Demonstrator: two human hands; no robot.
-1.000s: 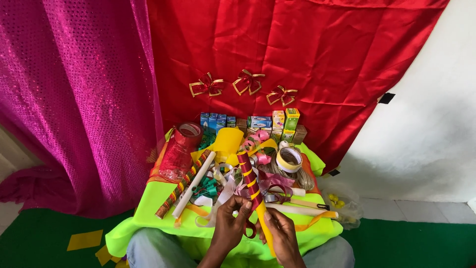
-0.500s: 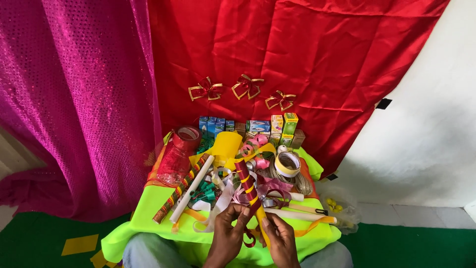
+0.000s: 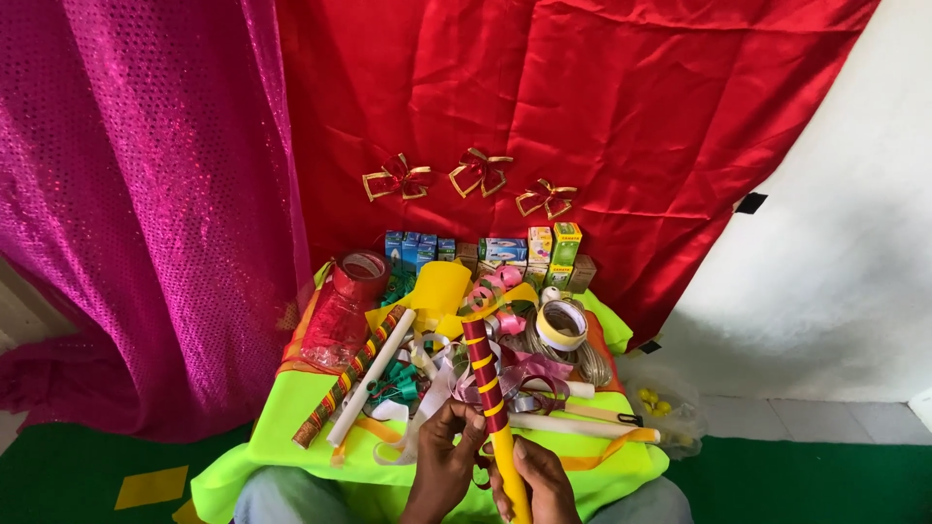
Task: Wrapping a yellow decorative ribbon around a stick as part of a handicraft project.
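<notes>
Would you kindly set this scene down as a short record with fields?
Left hand: the left hand grips the stick at the edge of its red, yellow-striped wrapping.
Right hand: the right hand holds the stick's bare yellow lower end.
Stick: tilted, top leaning away from the person.
Surface: table cover, bright green, cluttered.
Nearby: tape roll, white tube, red plastic jar, row of small boxes.
Backdrop: red cloth with three bows; pink sequin curtain to the left.
</notes>
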